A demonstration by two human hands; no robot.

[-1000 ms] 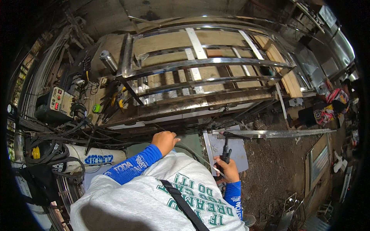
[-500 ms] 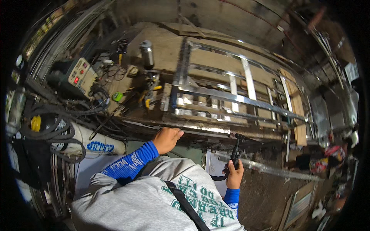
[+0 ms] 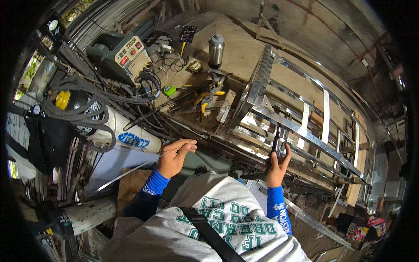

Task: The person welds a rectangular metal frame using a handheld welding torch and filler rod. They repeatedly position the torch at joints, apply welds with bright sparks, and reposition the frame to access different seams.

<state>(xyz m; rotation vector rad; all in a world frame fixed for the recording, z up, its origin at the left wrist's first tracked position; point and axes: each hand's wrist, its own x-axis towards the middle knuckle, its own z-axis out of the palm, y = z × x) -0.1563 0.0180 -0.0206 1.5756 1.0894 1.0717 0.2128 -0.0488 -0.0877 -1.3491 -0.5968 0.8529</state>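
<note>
Dim workshop walls [image 3: 325, 37] enclose a desk [image 3: 243, 43] carrying a shiny metal frame [image 3: 301, 130]. The left hand [image 3: 171, 161] pinches a thin rod [image 3: 126, 175] between its fingers, the rod's forward end near the desk's front edge. The right hand [image 3: 276, 171] has some fingers clamped round a dark torch-like tool [image 3: 276, 142] pointing toward the frame, others lifted off it; shadow there hides whether tool and frame touch. Work in hand, I judge, is holding rod and tool near the frame; moving either calls for a steady pinch. Writing shows as green block letters on the grey shirt [image 3: 244, 205], white print on the blue sleeves [image 3: 279, 209], blue lettering on a white cylinder [image 3: 118, 123], and labels around a red display [image 3: 124, 60] on a boxy machine [image 3: 126, 51].
</note>
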